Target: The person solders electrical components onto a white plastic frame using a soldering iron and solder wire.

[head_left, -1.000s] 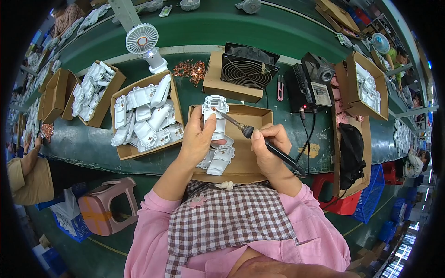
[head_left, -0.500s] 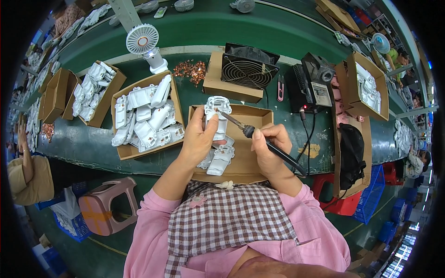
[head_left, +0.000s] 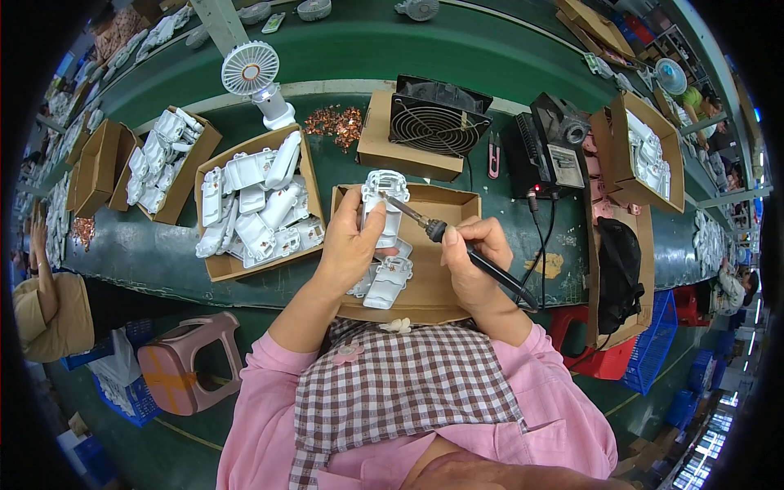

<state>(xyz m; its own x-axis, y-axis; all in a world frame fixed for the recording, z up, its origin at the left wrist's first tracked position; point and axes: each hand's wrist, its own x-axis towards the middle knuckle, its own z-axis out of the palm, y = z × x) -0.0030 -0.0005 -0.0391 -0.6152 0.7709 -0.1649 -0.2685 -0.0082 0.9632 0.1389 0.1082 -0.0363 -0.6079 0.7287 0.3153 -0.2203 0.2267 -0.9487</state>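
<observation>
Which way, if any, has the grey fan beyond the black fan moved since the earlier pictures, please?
Yes: the grey fan has moved left, closer to the post, which stands where it did.

- Near edge of workbench [head_left: 143,255]: tray [head_left: 441,282] with casings [head_left: 387,283] inside.
- Left of it: box [head_left: 311,184] holding more casings [head_left: 257,235].
- Behind: fan [head_left: 429,122] on carton [head_left: 408,166].
- Right: soldering station [head_left: 563,166].

I look through one head-worn fisheye — facing steeply down, close above the checked apron [head_left: 400,371], workbench [head_left: 163,255] ahead, edges bending round.
</observation>
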